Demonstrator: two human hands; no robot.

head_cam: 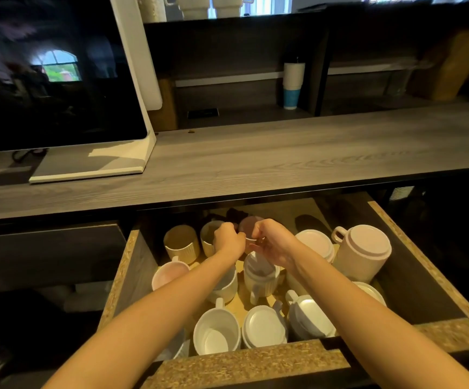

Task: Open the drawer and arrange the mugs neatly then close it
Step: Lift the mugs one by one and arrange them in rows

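Observation:
The drawer is pulled open below the counter, with several mugs inside. Two ribbed beige mugs stand upright at the back left. My left hand and my right hand both reach to the back, around a pink mug between them; the grip itself is partly hidden. A white mug stands upright at the front. Other white mugs sit upside down, among them a large one leaning at the right. A pink-lined mug sits on the left.
The grey wooden counter runs above the drawer. A large dark screen on a white stand occupies its left. A stack of paper cups stands on a shelf behind. Dark cabinet fronts flank the drawer.

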